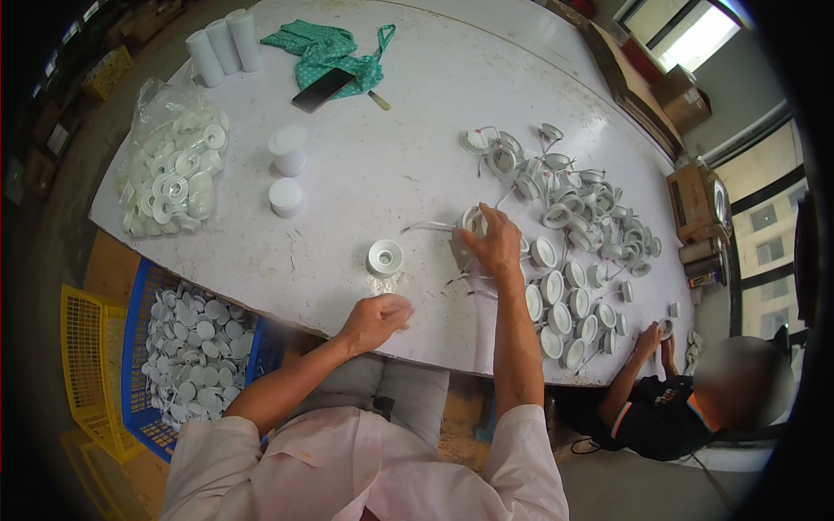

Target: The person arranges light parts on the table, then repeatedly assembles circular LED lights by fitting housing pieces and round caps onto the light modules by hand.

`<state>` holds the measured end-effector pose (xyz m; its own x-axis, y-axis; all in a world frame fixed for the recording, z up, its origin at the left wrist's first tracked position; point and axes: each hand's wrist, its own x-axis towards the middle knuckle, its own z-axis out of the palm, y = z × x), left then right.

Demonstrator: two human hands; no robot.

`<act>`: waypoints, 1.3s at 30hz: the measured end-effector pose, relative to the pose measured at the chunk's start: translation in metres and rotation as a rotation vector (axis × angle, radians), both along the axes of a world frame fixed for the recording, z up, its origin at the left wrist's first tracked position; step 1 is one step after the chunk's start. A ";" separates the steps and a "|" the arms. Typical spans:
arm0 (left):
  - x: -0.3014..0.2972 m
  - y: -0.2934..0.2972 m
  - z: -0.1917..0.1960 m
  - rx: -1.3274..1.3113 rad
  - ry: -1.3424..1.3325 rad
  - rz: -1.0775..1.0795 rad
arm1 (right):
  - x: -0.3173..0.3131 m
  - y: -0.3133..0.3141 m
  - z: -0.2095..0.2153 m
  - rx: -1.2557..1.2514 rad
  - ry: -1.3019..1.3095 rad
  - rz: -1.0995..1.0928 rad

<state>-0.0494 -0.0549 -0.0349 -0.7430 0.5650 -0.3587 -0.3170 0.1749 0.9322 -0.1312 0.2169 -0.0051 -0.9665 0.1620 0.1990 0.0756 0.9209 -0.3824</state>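
Here right hand grips round white lamp housing, wires trailing.

Table centre bare btwn bagged rings & wired fixture pile; lone ring in way.

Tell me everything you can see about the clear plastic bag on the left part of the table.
The clear plastic bag lies on its side near the left edge of the white table. It looks thin, crinkled and shiny, and it is bulging full of small white round parts, some ring-shaped with a hole in the middle. Whether its mouth is tied cannot be told. Neither hand touches it; white cylinders stand just beyond it.
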 end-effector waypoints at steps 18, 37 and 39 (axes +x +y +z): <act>-0.031 0.071 0.079 0.167 0.369 0.082 | 0.114 -0.049 0.085 -0.248 0.403 0.323; -0.010 0.064 0.063 0.121 0.302 0.086 | 0.127 -0.055 0.027 -0.844 0.216 -0.142; -0.010 0.063 0.062 0.108 0.319 0.071 | 0.128 -0.056 0.027 -0.829 0.208 -0.148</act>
<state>-0.0595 0.0076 0.0274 -0.8468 0.5303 -0.0423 -0.0138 0.0575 0.9982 -0.0036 0.1612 0.0219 -0.8810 0.4544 0.1316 0.0267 0.3255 -0.9452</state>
